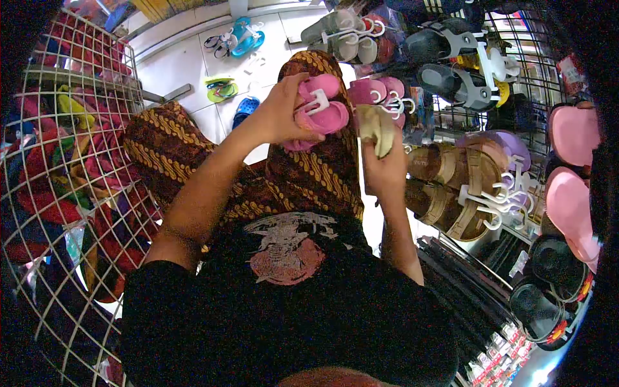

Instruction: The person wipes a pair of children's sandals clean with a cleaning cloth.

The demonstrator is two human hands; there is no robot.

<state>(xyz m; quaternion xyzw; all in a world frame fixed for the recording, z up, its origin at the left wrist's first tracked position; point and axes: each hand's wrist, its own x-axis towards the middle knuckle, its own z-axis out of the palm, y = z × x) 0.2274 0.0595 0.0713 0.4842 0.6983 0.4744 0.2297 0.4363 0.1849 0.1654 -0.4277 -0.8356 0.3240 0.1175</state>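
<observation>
My left hand (284,109) grips a pair of small pink sandals (322,109) joined by a white plastic hanger (317,102), held up above my knees. Just to the right, my right hand (382,166) clutches a pale yellowish cloth (379,129), right beside the pink pair. A second pair of pink sandals (377,91) on a hanger sits just behind the cloth. My legs are covered by brown batik fabric (309,174).
A wire rack (490,84) at the right carries many hung sandals: grey, brown strapped (451,187), pink, black. A white wire basket (58,193) full of colourful goods stands at the left. Loose small sandals (238,39) lie on the white tiled floor ahead.
</observation>
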